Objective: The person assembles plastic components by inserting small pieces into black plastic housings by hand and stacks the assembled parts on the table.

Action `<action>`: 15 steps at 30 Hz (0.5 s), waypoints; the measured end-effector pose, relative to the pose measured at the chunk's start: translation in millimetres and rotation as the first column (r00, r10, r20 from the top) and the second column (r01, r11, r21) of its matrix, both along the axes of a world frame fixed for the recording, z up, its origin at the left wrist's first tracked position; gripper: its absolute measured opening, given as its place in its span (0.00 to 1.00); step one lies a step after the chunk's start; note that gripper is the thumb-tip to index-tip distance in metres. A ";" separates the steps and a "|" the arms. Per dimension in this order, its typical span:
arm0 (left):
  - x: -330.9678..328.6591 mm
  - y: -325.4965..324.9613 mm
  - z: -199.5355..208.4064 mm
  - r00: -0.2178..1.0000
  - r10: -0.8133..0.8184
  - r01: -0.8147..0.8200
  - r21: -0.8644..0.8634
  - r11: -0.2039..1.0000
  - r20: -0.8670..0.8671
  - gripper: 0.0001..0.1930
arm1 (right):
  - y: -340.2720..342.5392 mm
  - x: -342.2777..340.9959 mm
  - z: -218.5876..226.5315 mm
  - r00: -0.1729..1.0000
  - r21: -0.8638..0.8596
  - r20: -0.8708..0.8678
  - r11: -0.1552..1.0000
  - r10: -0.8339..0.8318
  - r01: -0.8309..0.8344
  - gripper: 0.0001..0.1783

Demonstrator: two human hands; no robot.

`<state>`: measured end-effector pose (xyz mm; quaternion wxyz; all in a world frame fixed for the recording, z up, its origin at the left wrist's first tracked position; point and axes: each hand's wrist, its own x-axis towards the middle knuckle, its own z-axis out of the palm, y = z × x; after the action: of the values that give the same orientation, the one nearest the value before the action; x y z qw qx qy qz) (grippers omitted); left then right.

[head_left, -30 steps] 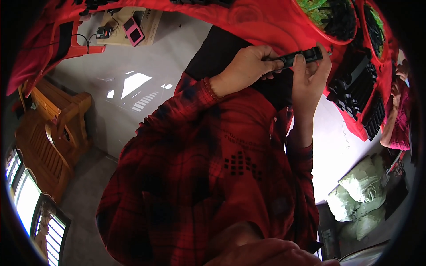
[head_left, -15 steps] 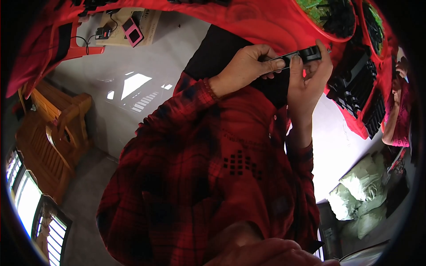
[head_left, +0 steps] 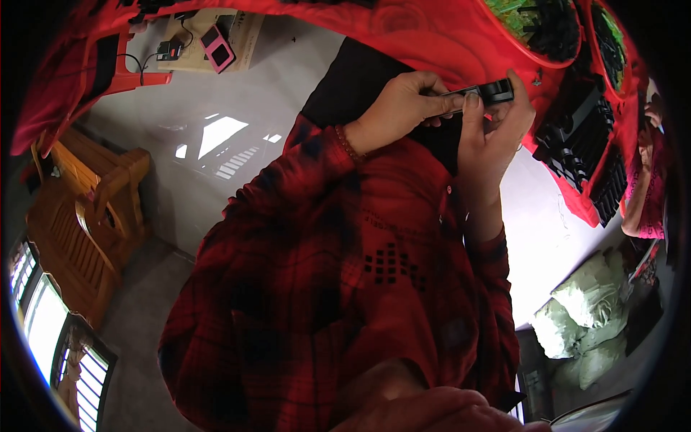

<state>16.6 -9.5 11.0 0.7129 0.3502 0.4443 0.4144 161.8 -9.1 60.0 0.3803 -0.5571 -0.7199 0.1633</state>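
Both my hands are raised together over my lap, beside the edge of the red-covered table [head_left: 432,32]. Between them is a long, narrow black plastic part [head_left: 497,91] with a wider, hollowed right end; its exact kind I cannot make out. My left hand [head_left: 396,108] pinches the thin left end between thumb and fingers. My right hand [head_left: 493,137] grips the wider end, its thumb pressed on the near side and the index finger round the tip. The other right fingers are partly hidden behind the part.
Red-rimmed round containers [head_left: 536,63] with green and black pieces stand at the upper right. Many black plastic parts [head_left: 576,147] lie below them. Another person's arm [head_left: 635,205] shows at far right, above pale sacks [head_left: 586,302]. A pink device [head_left: 218,48] and wooden chair [head_left: 79,245] are leftward.
My right hand has shifted slightly left and down with the black part, and its thumb sits farther left along it. My left hand keeps its pinch.
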 end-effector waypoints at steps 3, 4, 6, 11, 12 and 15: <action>-4.8 10.4 2.7 0.993 -0.101 0.110 -0.168 0.980 0.063 0.15 | 10.4 5.4 3.4 0.997 -0.022 0.072 1.000 -0.004 0.005 0.29; -9.9 13.0 4.4 0.983 -0.160 0.174 -0.159 0.972 0.094 0.18 | 12.8 6.5 5.5 0.999 -0.103 -0.032 0.995 -0.006 0.002 0.29; -21.4 19.8 12.7 0.965 -0.181 0.208 -0.139 0.968 0.190 0.19 | 17.4 11.6 5.6 0.969 -0.235 -0.241 0.972 -0.046 -0.013 0.29; -44.6 30.9 21.1 0.879 -0.190 0.277 -0.144 0.950 0.437 0.26 | 21.7 12.6 14.9 0.874 -0.385 -0.447 0.923 -0.193 0.007 0.28; -45.1 30.6 20.8 0.879 -0.191 0.277 -0.143 0.950 0.436 0.26 | 21.5 12.4 14.3 0.864 -0.368 -0.466 0.930 -0.189 0.004 0.28; -44.9 30.0 20.0 0.881 -0.219 0.298 -0.131 0.946 0.419 0.26 | 20.1 13.6 11.6 0.863 -0.351 -0.472 0.936 -0.180 0.003 0.28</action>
<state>-28.3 20.5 31.1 0.8678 0.2444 0.2764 0.3330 175.4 10.9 71.6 0.4584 -0.5871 -0.5312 0.4038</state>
